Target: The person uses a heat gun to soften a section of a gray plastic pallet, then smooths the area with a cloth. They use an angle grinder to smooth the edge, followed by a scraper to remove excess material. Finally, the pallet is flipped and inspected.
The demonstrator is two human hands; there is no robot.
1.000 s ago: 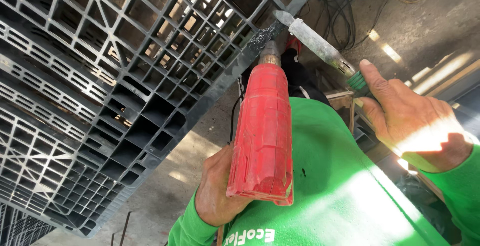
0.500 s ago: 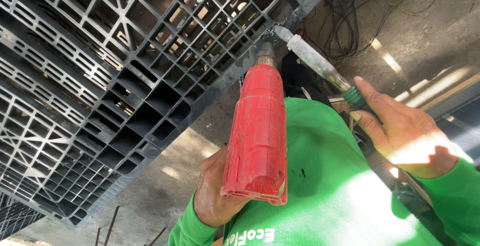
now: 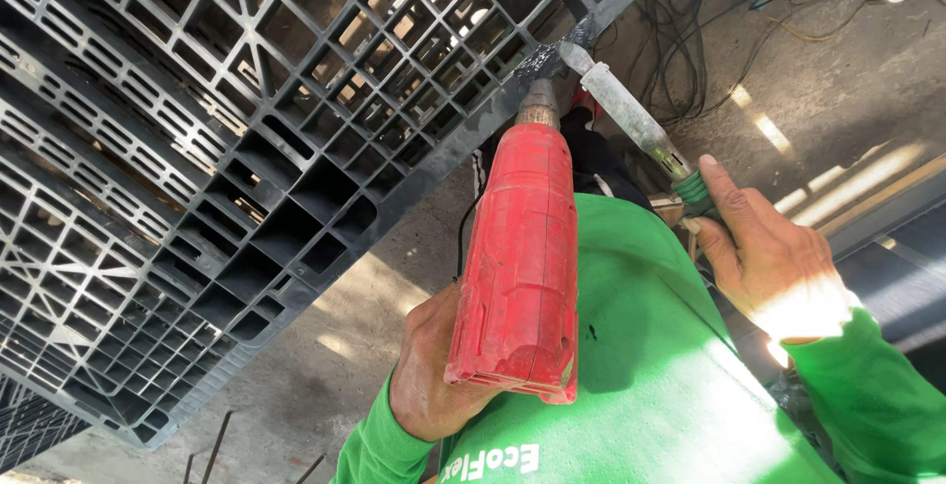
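My left hand (image 3: 429,366) grips a red heat gun (image 3: 520,257) from below, its metal nozzle pointing up at the edge of a black plastic pallet (image 3: 236,149). My right hand (image 3: 764,252) holds the green handle of a flat-bladed metal tool (image 3: 621,109). The blade tip rests against the pallet's edge just right of the nozzle. I wear green sleeves and a green shirt.
The pallet stands tilted and fills the left and centre of the view, over a concrete floor (image 3: 325,356). Black cables (image 3: 690,40) lie on the floor at the upper right. A dark metal beam (image 3: 887,238) runs along the right edge.
The view has shifted a little. The heat gun and the bladed tool stay together at the same spot on the pallet's edge.
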